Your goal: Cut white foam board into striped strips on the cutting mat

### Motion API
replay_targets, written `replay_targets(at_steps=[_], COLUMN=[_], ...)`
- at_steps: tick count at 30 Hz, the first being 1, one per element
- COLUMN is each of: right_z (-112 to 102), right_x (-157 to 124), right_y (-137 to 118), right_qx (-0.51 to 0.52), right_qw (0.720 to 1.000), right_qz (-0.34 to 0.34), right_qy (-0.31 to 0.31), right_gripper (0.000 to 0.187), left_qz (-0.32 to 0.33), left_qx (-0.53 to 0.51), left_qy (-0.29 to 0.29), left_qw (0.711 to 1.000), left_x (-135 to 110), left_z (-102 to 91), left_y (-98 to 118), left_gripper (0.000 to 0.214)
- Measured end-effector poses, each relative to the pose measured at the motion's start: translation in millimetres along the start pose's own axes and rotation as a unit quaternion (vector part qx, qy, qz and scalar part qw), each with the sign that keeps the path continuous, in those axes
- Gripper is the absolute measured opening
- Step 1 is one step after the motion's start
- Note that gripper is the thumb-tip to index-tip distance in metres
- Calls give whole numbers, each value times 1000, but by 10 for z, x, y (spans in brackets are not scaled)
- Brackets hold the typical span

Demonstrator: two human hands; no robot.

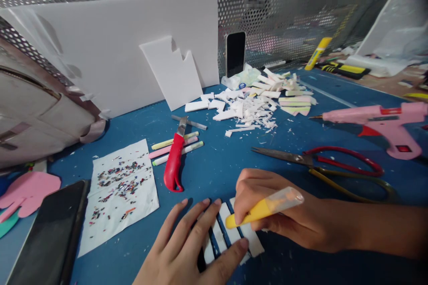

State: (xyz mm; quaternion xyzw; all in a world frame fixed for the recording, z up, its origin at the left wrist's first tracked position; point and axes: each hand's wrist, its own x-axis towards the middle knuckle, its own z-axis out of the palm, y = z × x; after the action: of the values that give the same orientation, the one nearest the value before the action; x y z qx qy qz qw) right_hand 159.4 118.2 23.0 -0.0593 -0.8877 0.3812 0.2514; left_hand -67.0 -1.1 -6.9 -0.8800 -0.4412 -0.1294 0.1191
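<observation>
My left hand [192, 245] lies flat with fingers spread, pressing on several white foam strips [227, 225] set side by side on the blue table. My right hand [277, 209] is closed round a yellow pen-like tube [256, 213] with a clear end that shows orange inside. The tube slants over the strips, its rounded yellow end low near them; whether it touches cannot be made out. Behind my hands lie a red-handled knife [174, 160] and scissors [310, 159] with one red and one yellowish handle.
White scraps [247, 106] are heaped at the back, near an upright phone [236, 54]. A pink glue gun [384, 120] lies right. Left are a speckled paper [143, 182], a black phone [50, 231] and several pastel pens [174, 153]. A white board [110, 48] leans on perforated metal.
</observation>
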Motion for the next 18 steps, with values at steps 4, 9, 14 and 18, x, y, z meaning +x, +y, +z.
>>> replay_targets(at_steps=[4,9,14,18], right_z=[-6,-5,1,-2], right_x=[-5,-5,-6,-16], right_y=[-8,4,11,18], right_qx=[-3,1,6,18], right_qw=[1000,1000,1000,1000], right_qz=[7,5,-12,-17], right_qy=[-4,2,14,11], right_gripper=[28,29,29,26], left_qz=[-4,3,11,9], left_qx=[1,12,29,8], left_qy=[3,-9,-18,-15], left_qw=[1000,1000,999,1000], left_x=[1,-5,-3,-6], left_z=[6,-4,-17,-12], left_y=[7,1,-4,-10], left_gripper=[40,41,41,42])
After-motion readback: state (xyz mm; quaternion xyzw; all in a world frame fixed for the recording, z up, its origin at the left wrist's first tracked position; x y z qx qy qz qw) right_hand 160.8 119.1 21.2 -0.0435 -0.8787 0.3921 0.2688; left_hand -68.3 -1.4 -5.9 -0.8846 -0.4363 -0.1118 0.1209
